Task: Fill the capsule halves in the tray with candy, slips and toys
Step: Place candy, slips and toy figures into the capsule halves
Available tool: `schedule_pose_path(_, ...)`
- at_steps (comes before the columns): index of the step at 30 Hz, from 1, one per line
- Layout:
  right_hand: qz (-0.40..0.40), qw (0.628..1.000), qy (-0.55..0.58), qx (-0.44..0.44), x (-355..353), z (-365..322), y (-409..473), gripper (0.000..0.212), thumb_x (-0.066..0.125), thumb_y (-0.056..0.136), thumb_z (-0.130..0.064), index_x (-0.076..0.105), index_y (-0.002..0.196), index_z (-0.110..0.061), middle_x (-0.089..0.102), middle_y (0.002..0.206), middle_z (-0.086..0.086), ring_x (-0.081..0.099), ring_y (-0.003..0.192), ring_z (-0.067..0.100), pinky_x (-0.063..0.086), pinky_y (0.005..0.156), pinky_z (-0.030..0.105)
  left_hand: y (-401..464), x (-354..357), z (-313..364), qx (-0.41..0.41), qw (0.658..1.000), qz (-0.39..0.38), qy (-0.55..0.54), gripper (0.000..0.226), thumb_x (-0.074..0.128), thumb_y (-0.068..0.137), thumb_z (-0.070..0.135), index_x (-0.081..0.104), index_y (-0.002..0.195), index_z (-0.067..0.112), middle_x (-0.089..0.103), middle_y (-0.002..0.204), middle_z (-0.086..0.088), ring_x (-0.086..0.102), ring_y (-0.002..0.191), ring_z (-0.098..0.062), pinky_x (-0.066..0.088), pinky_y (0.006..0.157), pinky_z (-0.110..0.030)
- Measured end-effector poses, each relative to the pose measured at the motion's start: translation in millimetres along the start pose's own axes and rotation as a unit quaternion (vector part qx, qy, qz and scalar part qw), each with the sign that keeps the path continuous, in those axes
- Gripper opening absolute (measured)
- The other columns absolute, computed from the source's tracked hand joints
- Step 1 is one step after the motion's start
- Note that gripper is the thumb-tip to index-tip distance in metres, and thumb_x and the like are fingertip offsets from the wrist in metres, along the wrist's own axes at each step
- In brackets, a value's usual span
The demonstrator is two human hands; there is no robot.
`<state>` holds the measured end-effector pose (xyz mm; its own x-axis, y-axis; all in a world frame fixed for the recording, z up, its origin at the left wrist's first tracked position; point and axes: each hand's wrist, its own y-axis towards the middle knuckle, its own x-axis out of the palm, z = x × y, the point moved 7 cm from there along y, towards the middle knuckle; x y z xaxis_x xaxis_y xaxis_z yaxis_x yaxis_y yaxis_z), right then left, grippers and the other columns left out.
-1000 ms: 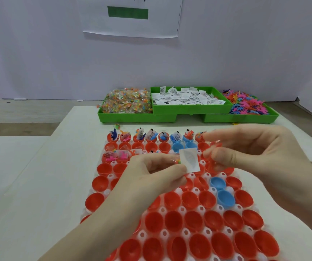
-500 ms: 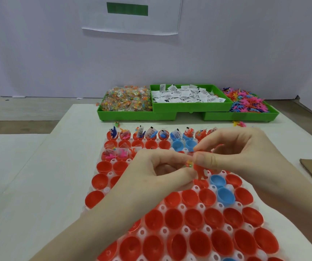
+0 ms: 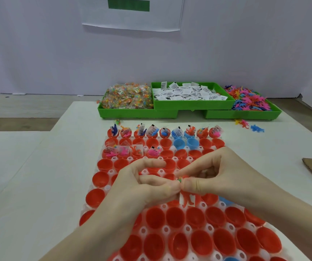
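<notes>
Left hand and right hand meet fingertip to fingertip, together pinching an orange plastic dinosaur toy with white paper slip above the clear tray of red capsule halves; green bins at 12 o'clock.

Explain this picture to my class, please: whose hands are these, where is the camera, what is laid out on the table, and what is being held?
No machine here: a person wears a camera on the head, looking down at their own two hands. The left hand and right hand meet above a white tray of red and blue capsule halves; together they pinch a small bundle, an orange toy figure hanging down against a white paper slip. The far row and part of the third are already filled. Behind stand three green bins: wrapped candy, paper slips and colourful toys. A few toys lie loose on the table.
</notes>
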<state>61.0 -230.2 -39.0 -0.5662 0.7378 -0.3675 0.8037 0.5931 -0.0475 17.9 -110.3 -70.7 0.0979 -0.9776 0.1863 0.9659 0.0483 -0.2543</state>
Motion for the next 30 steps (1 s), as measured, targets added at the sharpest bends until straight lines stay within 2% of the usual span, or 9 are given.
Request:
schedule_pose_path(2,-0.02,0.999,-0.035,-0.001,2.0,1.1,8.0,0.005,0.076,0.061,-0.032,0.075,0.065,-0.028,0.067,0.056,-0.005,0.056,0.05,-0.001,0.044,0.051,0.012,0.9,-3.3,1.4,0.015,0.999,0.006,0.031,0.058,0.077,0.043,0.021,0.059,0.097,0.014,0.073,0.071,-0.008,0.07,0.064,-0.016,0.056,0.061,-0.02)
schedule_pose_path(5,0.016,0.998,-0.063,-0.021,-11.6,2.8,31.6,0.019,0.075,0.071,-0.016,0.073,0.06,-0.03,0.07,0.062,-0.001,0.06,0.058,0.005,0.051,0.062,0.022,10.2,-10.8,11.2,0.119,0.976,0.046,0.174,0.026,0.075,0.066,0.029,0.064,0.087,0.017,0.072,0.073,0.0,0.068,0.068,-0.006,0.05,0.063,-0.013)
schedule_pose_path(8,0.12,0.988,-0.093,-0.02,-30.4,11.1,60.4,0.013,0.075,0.074,-0.019,0.072,0.062,-0.025,0.069,0.062,0.003,0.06,0.062,0.013,0.051,0.069,0.036,21.5,-11.6,27.2,0.299,0.835,0.103,0.45,0.008,0.063,0.085,0.024,0.067,0.085,0.017,0.064,0.087,0.009,0.058,0.085,-0.001,0.041,0.079,-0.01)
schedule_pose_path(10,0.146,0.983,-0.107,-0.021,-31.4,19.5,77.2,0.01,0.073,0.077,-0.02,0.072,0.067,-0.019,0.067,0.058,-0.001,0.059,0.056,0.006,0.05,0.065,0.029,31.2,-5.7,29.0,0.359,0.707,0.118,0.598,0.015,0.063,0.085,0.018,0.07,0.096,0.011,0.067,0.101,0.0,0.062,0.099,-0.017,0.045,0.087,-0.029)
schedule_pose_path(13,0.189,0.973,-0.131,-0.016,-33.3,32.6,94.4,0.011,0.073,0.077,-0.023,0.074,0.072,-0.013,0.062,0.056,-0.01,0.054,0.049,-0.003,0.044,0.057,0.013,45.2,1.6,26.5,0.371,0.61,0.095,0.694,0.03,0.062,0.074,0.027,0.073,0.098,0.01,0.072,0.102,-0.002,0.068,0.097,-0.021,0.052,0.082,-0.039)
schedule_pose_path(18,0.166,0.969,-0.184,-0.016,-24.0,47.7,101.8,0.01,0.074,0.076,-0.021,0.073,0.074,-0.011,0.06,0.053,-0.007,0.051,0.044,-0.001,0.038,0.051,0.008,55.2,2.2,21.0,0.35,0.599,0.058,0.717,0.038,0.047,0.084,0.04,0.074,0.093,0.015,0.073,0.094,0.003,0.068,0.091,-0.014,0.042,0.091,-0.031)
schedule_pose_path(21,0.135,0.956,-0.256,-0.044,-18.0,45.8,102.9,0.012,0.074,0.075,-0.024,0.074,0.079,-0.013,0.067,0.069,0.0,0.05,0.054,0.0,0.039,0.057,0.016,56.0,1.2,22.4,0.336,0.6,0.053,0.724,0.046,0.037,0.084,0.044,0.074,0.093,0.018,0.072,0.093,0.007,0.067,0.09,-0.012,0.048,0.086,-0.028)
schedule_pose_path(26,0.049,0.934,-0.348,-0.067,-15.7,37.8,107.2,0.022,0.076,0.072,-0.028,0.072,0.085,-0.011,0.058,0.078,-0.003,0.053,0.075,0.012,0.037,0.068,0.025,55.9,-0.7,20.6,0.317,0.601,0.053,0.732,0.037,0.05,0.083,0.04,0.074,0.096,0.015,0.072,0.098,0.003,0.067,0.094,-0.018,0.05,0.082,-0.035)
schedule_pose_path(30,-0.028,0.931,-0.357,-0.07,-10.2,34.2,107.6,0.024,0.073,0.077,-0.019,0.073,0.097,-0.006,0.065,0.093,0.012,0.051,0.077,0.012,0.037,0.068,0.021,55.1,-0.7,18.7,0.311,0.589,0.056,0.744,0.042,0.044,0.085,0.042,0.074,0.095,0.015,0.072,0.098,0.003,0.067,0.093,-0.017,0.05,0.083,-0.036)
